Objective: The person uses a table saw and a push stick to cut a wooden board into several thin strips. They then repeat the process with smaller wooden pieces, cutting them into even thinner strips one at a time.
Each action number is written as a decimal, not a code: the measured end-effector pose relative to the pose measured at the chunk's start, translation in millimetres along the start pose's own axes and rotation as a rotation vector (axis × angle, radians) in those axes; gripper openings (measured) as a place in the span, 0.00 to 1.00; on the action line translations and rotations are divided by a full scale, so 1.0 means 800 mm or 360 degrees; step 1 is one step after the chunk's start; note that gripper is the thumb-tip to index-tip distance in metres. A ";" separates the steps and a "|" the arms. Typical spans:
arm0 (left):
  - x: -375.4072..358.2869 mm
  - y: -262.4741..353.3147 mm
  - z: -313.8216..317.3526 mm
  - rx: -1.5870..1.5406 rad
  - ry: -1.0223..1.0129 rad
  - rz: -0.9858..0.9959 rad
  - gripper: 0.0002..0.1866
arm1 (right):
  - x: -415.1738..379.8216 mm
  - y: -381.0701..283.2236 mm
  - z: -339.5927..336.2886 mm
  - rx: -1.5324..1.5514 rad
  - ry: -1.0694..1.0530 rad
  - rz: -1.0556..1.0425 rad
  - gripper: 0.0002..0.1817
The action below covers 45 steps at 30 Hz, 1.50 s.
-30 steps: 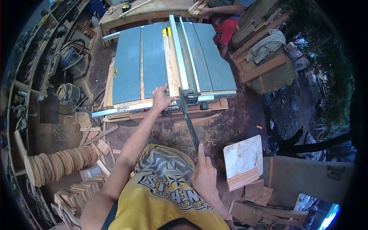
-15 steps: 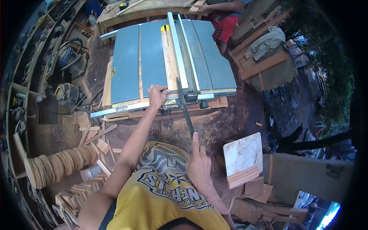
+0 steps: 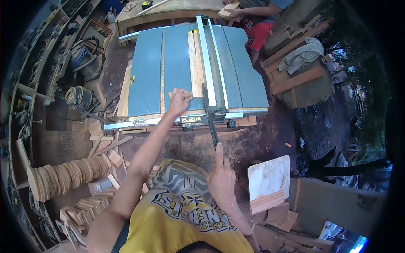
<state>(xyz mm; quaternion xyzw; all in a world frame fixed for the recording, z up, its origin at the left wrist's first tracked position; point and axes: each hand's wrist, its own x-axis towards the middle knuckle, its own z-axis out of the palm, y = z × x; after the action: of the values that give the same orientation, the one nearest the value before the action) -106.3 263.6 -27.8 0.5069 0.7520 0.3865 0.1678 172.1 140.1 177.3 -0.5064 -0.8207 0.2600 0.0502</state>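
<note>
The left hand rests curled on the near end of a pale wooden board that lies flat on the grey top of the table saw, its fingers bent over the board's end and touching it. The board runs lengthwise away from the person, with its right edge just beside the long metal fence. The right hand is closed around the near end of a long dark stick, index finger stretched along it; the stick slants up toward the saw and its far tip sits near the board's near right corner, though whether it touches the wood is hard to tell from this angle. The two hands are well apart, the left over the saw, the right close to the yellow shirt. At the far end of the saw, another person's hand holds a small wood block over a workbench. A stack of wooden discs lies on the ground to the left.
</note>
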 end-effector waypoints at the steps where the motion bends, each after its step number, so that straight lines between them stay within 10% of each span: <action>1: 0.003 0.002 -0.002 0.0010 -0.0031 -0.0011 0.10 | 0.004 0.000 0.001 -0.0003 0.0009 -0.0007 0.47; 18: 0.068 -0.012 -0.014 0.0016 -0.0243 -0.0122 0.26 | 0.072 -0.019 0.005 -0.0086 0.0107 0.0000 0.48; 24: 0.034 0.001 -0.014 -0.0230 0.0363 0.0195 0.18 | 0.100 -0.028 0.006 -0.0159 0.0155 -0.0077 0.47; 29: -0.162 -0.017 -0.043 -0.1387 -0.0604 -0.0652 0.19 | 0.121 -0.036 0.011 -0.0105 0.0199 0.0011 0.44; 32: -0.219 -0.071 -0.007 -0.2143 -0.0136 -0.1878 0.28 | 0.136 -0.046 0.009 -0.0137 0.0124 0.0086 0.44; 35: -0.202 -0.126 0.009 -0.2453 0.0395 -0.2107 0.38 | 0.151 -0.050 0.004 -0.0167 0.0091 0.0092 0.45; 45: -0.101 -0.107 0.054 -0.3142 0.0820 -0.1640 0.33 | 0.194 -0.064 0.003 -0.0226 0.0148 0.0030 0.47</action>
<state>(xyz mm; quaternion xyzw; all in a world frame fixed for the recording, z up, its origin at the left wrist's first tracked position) -98.1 193.5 -131.3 -0.3094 0.2507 0.7864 0.4722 54.8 254.1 171.7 -0.5279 -0.8290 0.1777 0.0499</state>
